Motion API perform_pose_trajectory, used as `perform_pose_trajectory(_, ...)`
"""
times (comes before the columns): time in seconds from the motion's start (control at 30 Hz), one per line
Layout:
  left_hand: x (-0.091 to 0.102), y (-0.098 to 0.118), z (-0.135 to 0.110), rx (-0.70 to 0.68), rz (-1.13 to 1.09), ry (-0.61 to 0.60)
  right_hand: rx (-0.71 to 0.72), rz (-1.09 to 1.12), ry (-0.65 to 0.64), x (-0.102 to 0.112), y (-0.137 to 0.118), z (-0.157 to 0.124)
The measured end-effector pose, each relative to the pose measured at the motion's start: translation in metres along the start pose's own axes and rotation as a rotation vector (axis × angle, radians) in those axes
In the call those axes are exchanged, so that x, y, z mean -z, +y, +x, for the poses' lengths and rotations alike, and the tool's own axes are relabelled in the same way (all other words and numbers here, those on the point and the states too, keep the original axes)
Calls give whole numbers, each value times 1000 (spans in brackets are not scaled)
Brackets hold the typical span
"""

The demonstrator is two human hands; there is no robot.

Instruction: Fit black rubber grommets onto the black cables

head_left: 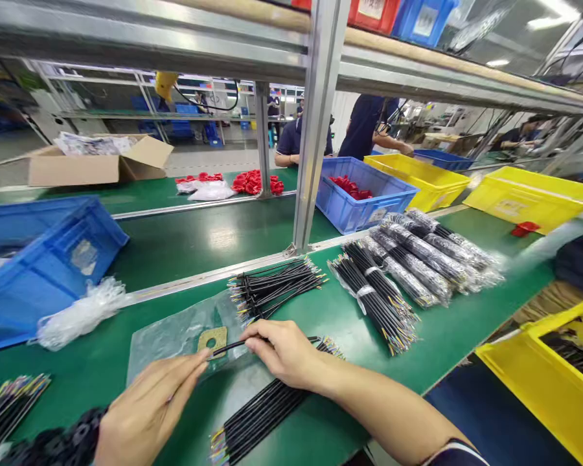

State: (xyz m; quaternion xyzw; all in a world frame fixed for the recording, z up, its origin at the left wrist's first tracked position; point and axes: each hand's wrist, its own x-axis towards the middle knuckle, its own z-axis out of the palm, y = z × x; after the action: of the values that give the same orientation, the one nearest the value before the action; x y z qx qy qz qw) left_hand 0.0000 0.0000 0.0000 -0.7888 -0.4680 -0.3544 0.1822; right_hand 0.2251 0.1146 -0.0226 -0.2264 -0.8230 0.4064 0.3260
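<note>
My right hand (282, 353) is closed in a pinch on a single black cable (227, 349) with coloured wire ends. My left hand (148, 404) pinches the same cable's left end, close to a small tan card with a hole (213, 339) lying on a clear plastic bag (175, 340). Under my right wrist lies a loose pile of black cables (260, 414). Another loose bunch of cables (272, 288) lies just beyond my hands on the green table (330, 317).
Tied and bagged cable bundles (408, 262) lie at right. A blue bin (39, 265) and crumpled plastic (80, 314) sit left; a blue bin of red parts (364, 194) and yellow bins (529, 194) behind; a yellow bin (554, 375) near right. An aluminium post (313, 129) stands ahead. People work beyond.
</note>
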Motion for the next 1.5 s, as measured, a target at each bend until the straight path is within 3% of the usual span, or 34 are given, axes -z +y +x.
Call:
perform_pose_trajectory(0.37, -4, 3, -4, -26, 102, 57, -35, 86, -60, 2, -8, -4)
perform_pose_trajectory(0.57, -4, 2, -1, -67, 211, 25, -14, 96, -58, 0, -11, -5)
perform_pose_trajectory(0.73, -5, 4, -1, -13, 303, 31, 13, 67, -65, -6, -11, -6)
perform_pose_trajectory(1.0, -13, -11, -9, 22, 309, -91, 24, 14, -57, -2, -8, -5)
perform_pose_trajectory(1.2, -15, -11, -7, 27, 230, -37, 37, -38, -61, 3, -8, -3)
perform_pose_trajectory(1.5, -16, -3, -8, 108, 416, -29, 131, -276, -83, -27, -2, -13)
